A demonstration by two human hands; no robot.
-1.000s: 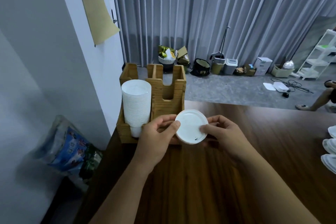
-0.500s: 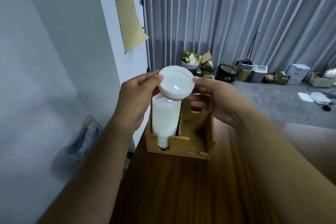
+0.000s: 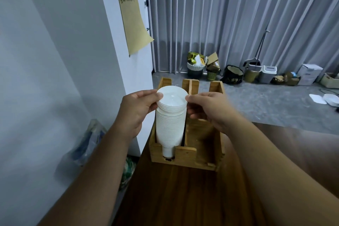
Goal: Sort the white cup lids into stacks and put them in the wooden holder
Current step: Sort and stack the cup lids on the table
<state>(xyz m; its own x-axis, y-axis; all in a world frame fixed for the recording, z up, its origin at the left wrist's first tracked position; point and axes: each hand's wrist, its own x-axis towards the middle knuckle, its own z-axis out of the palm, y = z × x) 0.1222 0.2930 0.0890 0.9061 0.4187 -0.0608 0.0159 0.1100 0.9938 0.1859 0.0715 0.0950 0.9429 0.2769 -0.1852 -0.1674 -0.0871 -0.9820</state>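
Both hands meet at the top of a tall stack of white lids point(image 3: 170, 124) standing in the left compartment of the wooden holder point(image 3: 190, 156), which sits at the near left corner of the dark wood table point(image 3: 183, 194). The left hand point(image 3: 136, 110) pinches the left edge of the uppermost lids with thumb and fingertips closed on the rim; the right hand point(image 3: 209, 108) grips the right edge the same way, thumb on top. The top few lids point(image 3: 172, 97) sit slightly wider and offset from the column beneath, their flat round faces glossy and catching light. Below them the stack shows as a ribbed column of many thin rims, narrowing to a small white stub visible through the slot in the holder's front wall. The holder is pale bamboo-coloured wood with a central divider and slotted front and back walls; its right compartment shows only bare wood. A roll of brown paper point(image 3: 134, 16) hangs on the white wall to the left.
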